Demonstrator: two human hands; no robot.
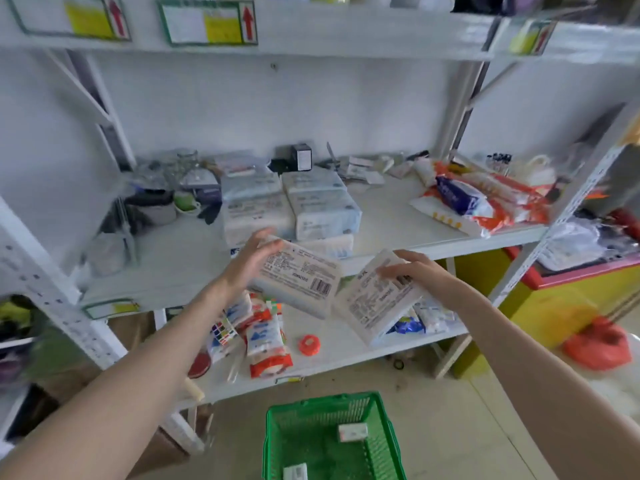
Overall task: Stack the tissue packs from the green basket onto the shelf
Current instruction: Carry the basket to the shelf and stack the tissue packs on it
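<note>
We're looking at a mid-task state. Both hands are carrying tissue packs up toward the middle shelf.

Left hand is holding one tissue pack by its left end, printed label and barcode facing us. Fingers are blurred, so we're not calling the exact grip; thumb and fingers are looking wrapped around the pack's edge.

Right hand is gripping a second pack from above, fingers curled over its top edge, pack tilting down toward us. Both packs are hanging in the air in front of the shelf edge, not yet set down, near each other but apart.

Done so far, judging by the layout: a stack of packs is already sitting on the middle shelf, two columns side by side, a few layers deep, directly behind the left hand's pack. One more pack is peeking out under the stack's front right.

Left to do: the green basket on the floor is holding at least two small white packs, one near the back right, one at the bottom edge of view. Much of the basket is cut off, so we're not counting more.

We're estimating well past halfway: two in hand, a couple left.
</note>
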